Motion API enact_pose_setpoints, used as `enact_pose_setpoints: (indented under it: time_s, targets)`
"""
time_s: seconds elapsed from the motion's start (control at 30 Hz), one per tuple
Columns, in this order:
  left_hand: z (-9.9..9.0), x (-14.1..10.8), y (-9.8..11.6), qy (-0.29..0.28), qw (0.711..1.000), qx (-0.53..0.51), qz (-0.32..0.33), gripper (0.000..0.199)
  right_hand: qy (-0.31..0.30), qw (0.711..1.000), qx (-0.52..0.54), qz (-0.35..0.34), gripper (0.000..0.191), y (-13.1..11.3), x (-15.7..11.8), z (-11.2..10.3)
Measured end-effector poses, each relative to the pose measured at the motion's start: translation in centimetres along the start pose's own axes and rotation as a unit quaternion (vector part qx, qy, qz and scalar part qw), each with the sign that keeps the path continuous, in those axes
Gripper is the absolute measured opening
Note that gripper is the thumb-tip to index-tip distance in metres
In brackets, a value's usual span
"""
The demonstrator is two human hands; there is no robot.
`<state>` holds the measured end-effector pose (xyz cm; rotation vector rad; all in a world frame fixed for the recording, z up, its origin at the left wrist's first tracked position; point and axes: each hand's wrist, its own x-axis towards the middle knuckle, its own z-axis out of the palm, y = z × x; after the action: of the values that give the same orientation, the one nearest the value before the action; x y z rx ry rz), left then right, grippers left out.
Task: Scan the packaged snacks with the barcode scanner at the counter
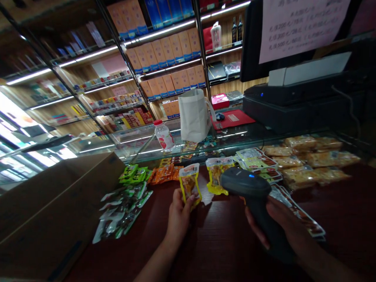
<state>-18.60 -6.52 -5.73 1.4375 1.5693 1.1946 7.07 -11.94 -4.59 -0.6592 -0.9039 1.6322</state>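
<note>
Your left hand (pixel 178 219) pinched a yellow snack packet (pixel 189 184) above the bench (pixel 223 250), while your right hand (pixel 286 223) gripped a barcode scanner (pixel 249 184); a loose pinch could have dropped the packet.

We see a small shop, lit glass shelves (pixel 158 30) of boxed goods, a glass display counter (pixel 235 141) of packaged snacks, a cash register (pixel 293 105), a handheld barcode scanner (pixel 246 186), a posted sheet (pixel 302 27), probably a price list
</note>
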Motion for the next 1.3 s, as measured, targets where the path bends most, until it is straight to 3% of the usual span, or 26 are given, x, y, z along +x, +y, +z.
enact_pose_setpoints:
  time_s: [0.23, 0.47, 0.67, 0.83, 1.07, 1.3]
  targets:
    - [0.0, 0.0, -0.5, -0.011, 1.000, 0.021, 0.004, 0.031, 0.022, 1.000, -0.017, 0.006, 0.043, -0.9, -0.3, 0.3]
    - [0.0, 0.3, -1.2, -0.007, 0.999, 0.021, 0.023, 0.027, -0.001, 1.000, 0.002, 0.010, 0.042, -0.9, -0.1, -0.1]
    - [0.8, 0.0, -0.6, -0.022, 0.997, -0.073, -0.014, 0.038, 0.041, 0.998, 0.049, -0.023, 0.044, -2.4, 0.3, -0.5]
    - [2.9, 1.0, 1.2, -0.090, 0.972, -0.206, -0.073, 0.050, 0.065, 0.995, 0.070, -0.038, 0.045, -3.9, 0.5, -0.8]
    - [8.1, 6.1, 5.0, -0.207, 0.948, -0.186, -0.153, 0.027, 0.047, 0.994, 0.075, -0.068, 0.041, -4.3, 0.8, -0.9]
    - [12.3, 8.3, 5.2, -0.192, 0.956, -0.164, -0.148, 0.021, 0.013, 0.993, 0.096, -0.068, 0.038, -4.0, 1.0, -1.9]
